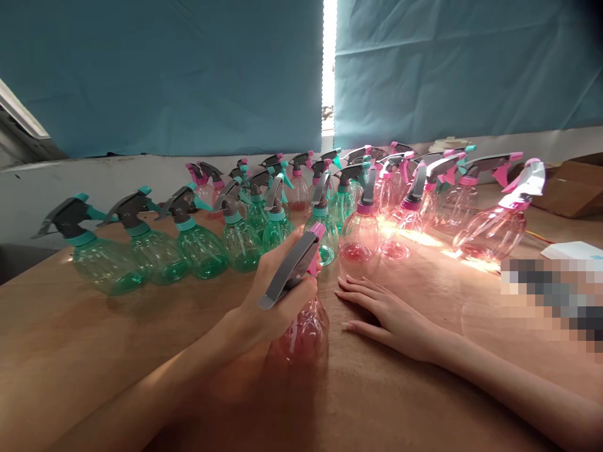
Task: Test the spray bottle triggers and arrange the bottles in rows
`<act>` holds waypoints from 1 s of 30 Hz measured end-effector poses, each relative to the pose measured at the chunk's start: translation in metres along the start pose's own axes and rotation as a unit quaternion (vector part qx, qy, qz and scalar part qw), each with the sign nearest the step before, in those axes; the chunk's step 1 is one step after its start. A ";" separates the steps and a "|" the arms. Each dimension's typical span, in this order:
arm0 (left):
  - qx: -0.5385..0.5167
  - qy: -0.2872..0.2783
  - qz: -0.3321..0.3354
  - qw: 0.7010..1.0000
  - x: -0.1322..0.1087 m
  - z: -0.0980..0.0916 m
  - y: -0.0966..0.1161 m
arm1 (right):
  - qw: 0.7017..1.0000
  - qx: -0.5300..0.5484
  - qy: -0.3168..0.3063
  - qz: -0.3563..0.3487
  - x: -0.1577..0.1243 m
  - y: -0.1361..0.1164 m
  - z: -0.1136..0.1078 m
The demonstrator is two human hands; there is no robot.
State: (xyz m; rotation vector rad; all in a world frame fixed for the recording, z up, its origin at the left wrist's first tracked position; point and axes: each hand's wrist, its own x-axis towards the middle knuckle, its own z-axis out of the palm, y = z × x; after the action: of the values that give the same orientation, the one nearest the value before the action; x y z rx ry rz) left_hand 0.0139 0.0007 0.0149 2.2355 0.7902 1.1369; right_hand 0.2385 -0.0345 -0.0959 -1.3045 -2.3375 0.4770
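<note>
On a brown wooden table, translucent green and pink plastic spray bottles stand behind one grey-and-pink-topped clear pink bottle, gripped round its neck by the left hand; the right hand lies palm-down nearby, fingers spread.

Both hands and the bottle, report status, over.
Left hand gripping pink spray bottle by its neck. Right hand flat on table, holding nothing. More bottles standing close beyond both hands.
</note>
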 end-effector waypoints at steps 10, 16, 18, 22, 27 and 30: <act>-0.075 -0.021 -0.083 0.993 -0.003 0.002 0.003 | 1.000 -0.004 0.007 -0.008 0.000 -0.001 0.000; -0.033 0.010 -0.087 0.996 -0.006 0.006 0.007 | 1.000 -0.004 0.008 -0.010 0.000 -0.002 -0.001; -0.033 0.007 -0.082 0.996 -0.007 0.007 0.004 | 1.000 -0.012 0.002 -0.008 0.000 -0.002 -0.001; -0.031 0.013 -0.074 0.997 -0.007 0.009 0.000 | 1.000 -0.013 0.004 -0.007 0.000 -0.002 -0.002; -0.030 0.022 -0.093 0.995 -0.009 0.010 0.002 | 1.000 -0.006 0.009 -0.013 -0.001 0.000 0.000; -0.006 0.025 -0.116 0.993 -0.011 0.010 0.002 | 1.000 -0.002 0.016 -0.017 0.000 0.001 0.000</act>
State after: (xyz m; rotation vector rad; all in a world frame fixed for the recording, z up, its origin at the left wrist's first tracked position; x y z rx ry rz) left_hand 0.0181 -0.0100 0.0051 2.0483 1.0313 1.0841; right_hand 0.2391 -0.0345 -0.0967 -1.2625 -2.3324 0.4385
